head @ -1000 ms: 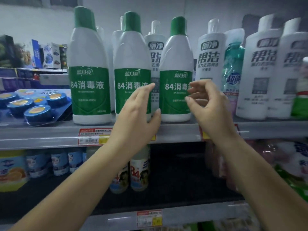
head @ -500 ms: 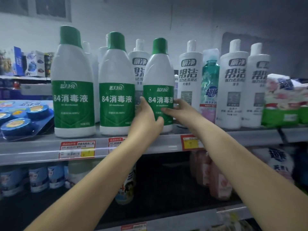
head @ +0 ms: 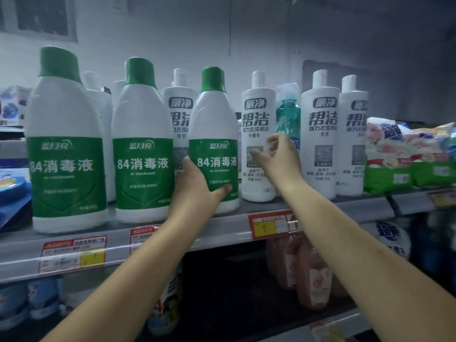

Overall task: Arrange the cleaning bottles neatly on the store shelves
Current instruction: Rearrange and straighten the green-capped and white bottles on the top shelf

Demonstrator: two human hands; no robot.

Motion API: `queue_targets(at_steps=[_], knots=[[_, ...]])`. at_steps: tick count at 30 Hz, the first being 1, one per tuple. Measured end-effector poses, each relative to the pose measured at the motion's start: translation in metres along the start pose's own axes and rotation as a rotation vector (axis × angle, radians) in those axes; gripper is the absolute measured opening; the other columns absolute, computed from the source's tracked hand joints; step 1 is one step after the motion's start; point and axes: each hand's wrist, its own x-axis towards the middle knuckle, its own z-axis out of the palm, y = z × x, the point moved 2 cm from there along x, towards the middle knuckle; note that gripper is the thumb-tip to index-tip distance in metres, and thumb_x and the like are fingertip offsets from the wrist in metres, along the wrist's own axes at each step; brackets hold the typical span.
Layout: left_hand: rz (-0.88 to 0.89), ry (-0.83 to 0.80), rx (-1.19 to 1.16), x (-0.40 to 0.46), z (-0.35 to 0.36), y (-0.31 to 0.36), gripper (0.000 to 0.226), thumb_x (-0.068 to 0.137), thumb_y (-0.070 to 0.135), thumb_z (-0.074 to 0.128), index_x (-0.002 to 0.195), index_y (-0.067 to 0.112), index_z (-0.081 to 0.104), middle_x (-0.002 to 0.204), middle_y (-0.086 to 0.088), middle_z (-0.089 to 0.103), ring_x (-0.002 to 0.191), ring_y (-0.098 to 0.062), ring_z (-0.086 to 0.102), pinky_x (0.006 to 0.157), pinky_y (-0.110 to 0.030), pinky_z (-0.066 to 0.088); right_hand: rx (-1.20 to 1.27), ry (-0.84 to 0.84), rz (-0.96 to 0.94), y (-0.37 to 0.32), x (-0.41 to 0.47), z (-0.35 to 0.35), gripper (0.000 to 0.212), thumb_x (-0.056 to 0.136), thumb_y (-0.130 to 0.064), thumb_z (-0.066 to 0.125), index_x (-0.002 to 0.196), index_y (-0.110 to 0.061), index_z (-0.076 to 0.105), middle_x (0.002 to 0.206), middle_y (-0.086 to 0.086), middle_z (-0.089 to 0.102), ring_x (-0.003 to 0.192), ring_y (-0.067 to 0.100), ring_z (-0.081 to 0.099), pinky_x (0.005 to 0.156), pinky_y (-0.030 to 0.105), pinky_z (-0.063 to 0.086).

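Observation:
Three white disinfectant bottles with green caps and green labels stand on the grey upper shelf (head: 237, 225). My left hand (head: 197, 188) grips the lower part of the rightmost one (head: 214, 134), thumb across its front. My right hand (head: 276, 159) hovers in front of a white toilet-cleaner bottle (head: 257, 114) just to the right, fingers loosely curled and apart, holding nothing. A teal bottle (head: 287, 112) stands behind that hand, and two more white cleaner bottles (head: 320, 134) stand further right.
Soft green and floral packs (head: 404, 154) lie at the shelf's right end. Blue round cleaner packs (head: 12, 186) sit at the far left. Price tags (head: 269, 224) line the shelf edge. The dark lower shelf holds pink bottles (head: 311, 272) and small bottles (head: 165, 297).
My left hand has closed round the right green-label bottle. My right hand has left that bottle and moved right and up, in front of the white cleaner bottle.

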Motion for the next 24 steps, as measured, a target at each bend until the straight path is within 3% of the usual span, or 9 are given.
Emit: queue_targets(at_steps=[2, 4, 7, 10, 14, 17, 20, 24], knots=[[0.008, -0.004, -0.020, -0.001, 0.001, 0.000, 0.067, 0.070, 0.031, 0.078, 0.116, 0.017, 0.032, 0.106, 0.004, 0.053, 0.093, -0.017, 0.053, 0.080, -0.032, 0.044, -0.010, 0.073, 0.022, 0.007, 0.016, -0.005, 0.068, 0.078, -0.033, 0.069, 0.130, -0.008, 0.034, 0.128, 0.011, 0.044, 0.114, 0.023, 0.046, 0.096, 0.032, 0.041], [0.010, -0.001, -0.031, 0.000, 0.001, -0.001, 0.066, 0.069, 0.032, 0.078, 0.114, 0.018, 0.031, 0.105, 0.005, 0.053, 0.094, -0.017, 0.053, 0.081, -0.031, 0.043, 0.080, 0.028, 0.053, 0.013, 0.027, -0.002, 0.074, 0.075, -0.033, 0.073, 0.130, -0.009, 0.030, 0.127, 0.009, 0.044, 0.111, 0.020, 0.047, 0.090, 0.028, 0.044], [-0.011, 0.002, -0.035, 0.003, 0.001, -0.002, 0.066, 0.067, 0.031, 0.079, 0.111, 0.018, 0.032, 0.107, 0.003, 0.054, 0.096, -0.018, 0.054, 0.082, -0.032, 0.043, 0.286, -0.096, 0.068, 0.020, 0.037, 0.007, 0.057, 0.074, -0.026, 0.076, 0.111, -0.017, 0.033, 0.106, -0.002, 0.051, 0.094, 0.013, 0.052, 0.067, 0.017, 0.042], [-0.015, 0.011, -0.032, 0.002, 0.003, 0.001, 0.066, 0.067, 0.030, 0.079, 0.109, 0.016, 0.031, 0.103, 0.005, 0.051, 0.093, -0.016, 0.051, 0.079, -0.030, 0.040, 0.318, -0.133, 0.052, 0.030, 0.045, 0.014, 0.044, 0.070, -0.028, 0.078, 0.094, -0.025, 0.042, 0.094, -0.007, 0.057, 0.090, 0.016, 0.059, 0.072, 0.026, 0.049], [-0.025, 0.018, -0.033, 0.003, 0.007, 0.004, 0.066, 0.066, 0.028, 0.080, 0.107, 0.016, 0.029, 0.103, 0.005, 0.051, 0.094, -0.017, 0.053, 0.078, -0.030, 0.040, 0.327, -0.103, 0.023, 0.035, 0.052, 0.013, 0.047, 0.068, -0.028, 0.079, 0.106, -0.015, 0.055, 0.098, -0.004, 0.063, 0.076, 0.008, 0.059, 0.056, 0.017, 0.045], [-0.042, 0.015, -0.018, 0.004, 0.009, 0.008, 0.066, 0.066, 0.028, 0.079, 0.106, 0.015, 0.029, 0.098, 0.007, 0.052, 0.089, -0.016, 0.054, 0.075, -0.029, 0.041, 0.328, -0.058, -0.020, 0.039, 0.052, 0.009, 0.052, 0.067, -0.030, 0.078, 0.110, -0.014, 0.054, 0.102, -0.004, 0.065, 0.079, 0.006, 0.061, 0.058, 0.018, 0.048], [-0.052, 0.014, 0.009, 0.005, 0.010, 0.012, 0.068, 0.064, 0.028, 0.081, 0.106, 0.014, 0.029, 0.087, 0.013, 0.049, 0.085, -0.014, 0.054, 0.074, -0.030, 0.043, 0.362, -0.027, -0.034, 0.042, 0.051, -0.001, 0.057, 0.068, -0.031, 0.077, 0.114, -0.015, 0.048, 0.105, -0.004, 0.061, 0.084, 0.009, 0.060, 0.058, 0.016, 0.043], [-0.082, 0.008, 0.083, 0.007, 0.016, 0.017, 0.071, 0.064, 0.032, 0.080, 0.106, 0.014, 0.025, 0.085, 0.011, 0.046, 0.084, -0.015, 0.052, 0.073, -0.032, 0.045, 0.365, -0.025, -0.041, 0.038, 0.053, -0.020, 0.062, 0.062, -0.039, 0.078, 0.113, -0.017, 0.050, 0.105, -0.006, 0.064, 0.088, 0.012, 0.064, 0.071, 0.029, 0.053]])
